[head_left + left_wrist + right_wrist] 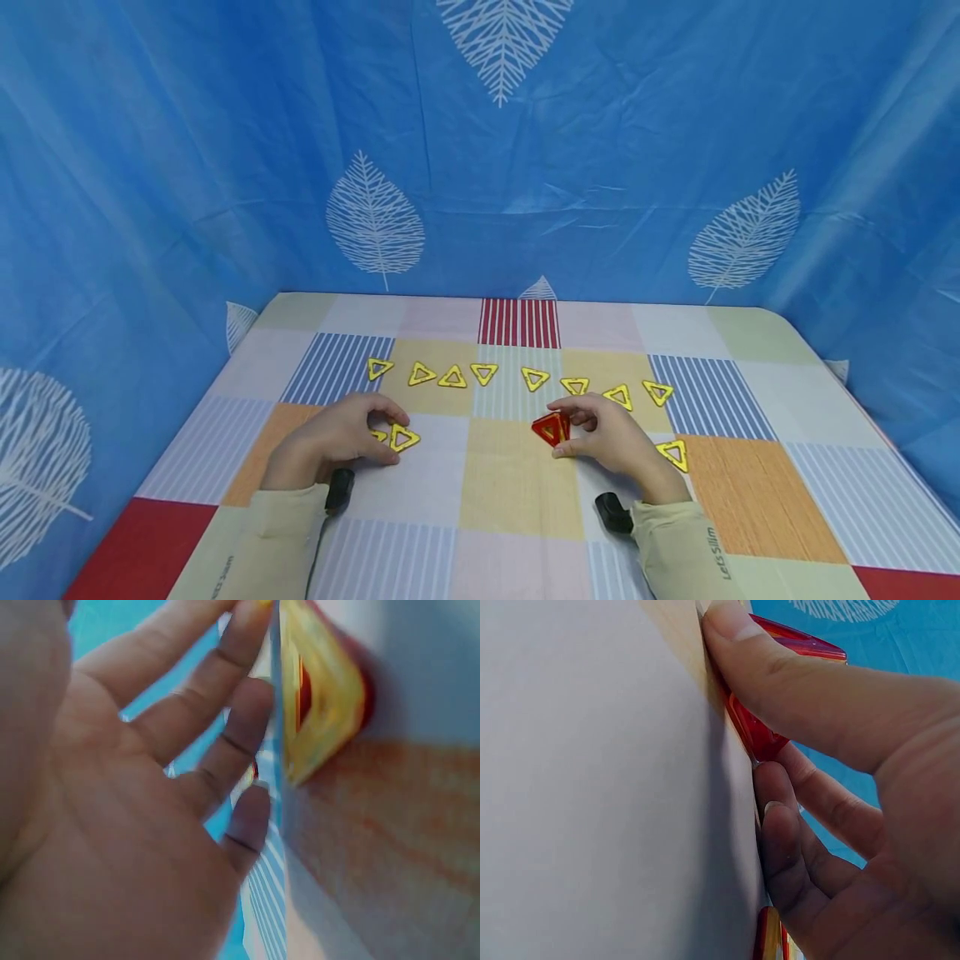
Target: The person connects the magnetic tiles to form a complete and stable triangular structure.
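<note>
My left hand is at the left of the table, its thumb and index finger pinching a yellow triangular tile with an open centre. Partly hidden behind those fingers is another yellow triangular tile; the left wrist view shows a yellow triangle with red edges close by the fingers. Right of the middle, my right hand grips a red triangular piece between thumb and fingers. Seen from the right wrist, the red piece has several glossy faces and stands on the tabletop.
Several yellow triangular tiles lie in a loose row beyond both hands. One more yellow tile rests beside the right wrist. A patchwork-patterned cloth covers the table, and a blue leaf-print curtain rises at the back and sides.
</note>
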Available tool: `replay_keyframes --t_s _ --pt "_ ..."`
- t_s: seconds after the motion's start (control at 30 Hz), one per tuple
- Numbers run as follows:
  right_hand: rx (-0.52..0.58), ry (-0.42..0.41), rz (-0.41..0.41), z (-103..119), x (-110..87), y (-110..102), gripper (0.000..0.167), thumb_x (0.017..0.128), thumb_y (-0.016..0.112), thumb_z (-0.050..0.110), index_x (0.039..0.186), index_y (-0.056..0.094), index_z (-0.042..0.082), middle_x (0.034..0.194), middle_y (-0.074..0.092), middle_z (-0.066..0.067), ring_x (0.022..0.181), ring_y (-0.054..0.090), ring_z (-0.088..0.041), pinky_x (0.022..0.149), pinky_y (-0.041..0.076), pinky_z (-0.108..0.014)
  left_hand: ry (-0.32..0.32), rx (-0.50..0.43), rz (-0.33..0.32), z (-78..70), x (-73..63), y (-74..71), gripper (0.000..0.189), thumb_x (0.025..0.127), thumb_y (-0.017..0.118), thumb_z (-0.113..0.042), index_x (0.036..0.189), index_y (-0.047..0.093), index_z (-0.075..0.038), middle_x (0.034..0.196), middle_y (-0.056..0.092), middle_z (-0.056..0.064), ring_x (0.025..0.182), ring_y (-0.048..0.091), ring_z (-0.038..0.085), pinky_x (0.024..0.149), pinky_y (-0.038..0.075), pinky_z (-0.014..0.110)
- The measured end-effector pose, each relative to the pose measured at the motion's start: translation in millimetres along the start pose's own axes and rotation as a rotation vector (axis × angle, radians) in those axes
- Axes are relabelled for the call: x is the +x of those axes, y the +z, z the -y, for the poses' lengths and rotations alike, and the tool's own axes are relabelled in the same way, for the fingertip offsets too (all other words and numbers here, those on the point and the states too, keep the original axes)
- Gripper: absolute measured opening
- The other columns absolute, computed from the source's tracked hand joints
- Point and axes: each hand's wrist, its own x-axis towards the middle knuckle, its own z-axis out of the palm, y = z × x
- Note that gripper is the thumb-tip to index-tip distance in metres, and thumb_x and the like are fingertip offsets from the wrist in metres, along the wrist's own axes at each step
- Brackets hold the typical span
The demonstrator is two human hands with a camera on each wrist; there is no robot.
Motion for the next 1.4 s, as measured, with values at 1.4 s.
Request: replay_keyframes --t_s 1.4 --pt "0.029 -0.037 -0.019 0 2.2 -4 0.061 0.074 0.092 0.016 0.129 0.068 0.004 0.108 0.063 -0.006 0.088 0.059 -0.018 0.079 0.052 -0.038 0.45 0.33 0.207 -44.2 13.0 77.7 0.041 0.083 0.085 -0.021 0.121 0.069 -0.014 0.108 0.053 -0.007 0.097 0.051 0.013 0.089 0.046 0.034"
